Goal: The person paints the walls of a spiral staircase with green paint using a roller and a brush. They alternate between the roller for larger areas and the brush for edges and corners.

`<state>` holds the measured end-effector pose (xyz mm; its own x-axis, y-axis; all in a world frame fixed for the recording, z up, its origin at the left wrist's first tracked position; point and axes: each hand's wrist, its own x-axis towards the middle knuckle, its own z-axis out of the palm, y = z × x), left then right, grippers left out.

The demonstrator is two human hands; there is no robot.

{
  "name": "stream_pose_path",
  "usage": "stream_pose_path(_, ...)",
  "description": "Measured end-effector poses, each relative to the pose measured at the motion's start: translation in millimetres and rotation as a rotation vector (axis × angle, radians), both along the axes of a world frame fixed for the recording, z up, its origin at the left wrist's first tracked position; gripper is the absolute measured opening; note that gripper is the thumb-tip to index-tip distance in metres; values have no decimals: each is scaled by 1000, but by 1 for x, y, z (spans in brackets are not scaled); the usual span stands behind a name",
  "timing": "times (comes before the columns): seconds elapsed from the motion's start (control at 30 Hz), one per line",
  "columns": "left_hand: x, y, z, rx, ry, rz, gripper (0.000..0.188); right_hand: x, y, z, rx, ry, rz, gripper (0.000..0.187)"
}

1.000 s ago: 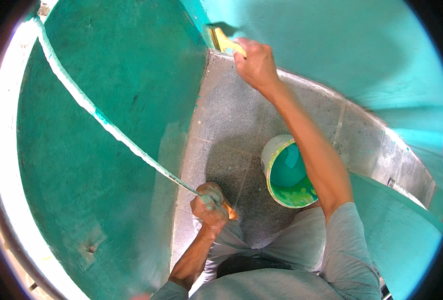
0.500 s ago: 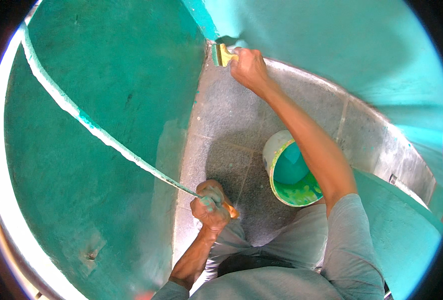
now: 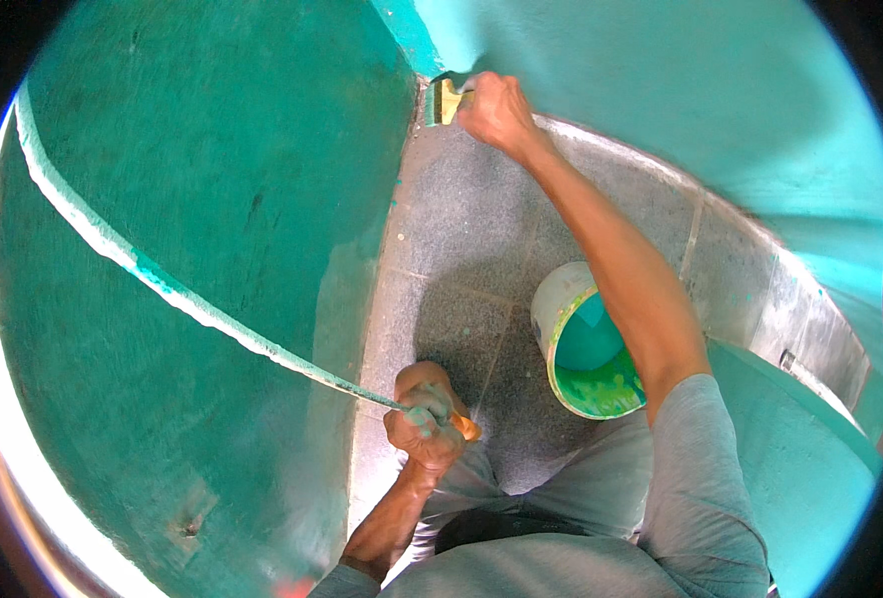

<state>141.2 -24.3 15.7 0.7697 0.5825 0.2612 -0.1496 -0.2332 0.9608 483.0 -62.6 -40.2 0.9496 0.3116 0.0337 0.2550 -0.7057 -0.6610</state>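
Head view: flat, yellow-handled paintbrush [image 3: 442,103] with green bristles [image 3: 431,104].

texts: none legible | labels, brands: none legible | numbers: none | signs: none

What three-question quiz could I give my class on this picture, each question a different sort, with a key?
1. Which hand holds the yellow-handled paintbrush?
2. True or false: the bucket has turquoise paint in it.
3. Choose one. Which is closer to the wall corner: A) the bucket; B) the paintbrush?

Key: 1. The right hand. 2. True. 3. B.
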Motion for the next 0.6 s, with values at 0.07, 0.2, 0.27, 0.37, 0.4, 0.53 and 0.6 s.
stream_pose_path(0.07, 2, -1, 3, -47, -19, -15, 44, -1, 8, -1, -18, 15, 42, 27)
stream_pose_path(0.2, -5, 1, 1, -55, 10, -23, 44, 3, 12, 19, 83, -49, 82, 19)
stream_pose_path(0.27, -5, 2, 0, -45, 18, -23, 45, -1, 5, 22, 151, -107, 38, 18)
stream_pose_path(0.37, 0, 1, 4, -57, 5, -37, 46, -1, -1, 18, 110, -95, 41, 20)
stream_pose_path(0.4, 1, -1, 4, -56, 2, -33, 46, 0, 1, 16, 109, -105, 61, 23)
stream_pose_path(0.53, 1, -3, 0, -32, -38, -27, 47, 3, 3, 58, 241, -362, 106, 17)
stream_pose_path(0.6, 2, -4, 3, -21, -17, -17, 48, -1, 3, 98, 340, -374, 111, 17)
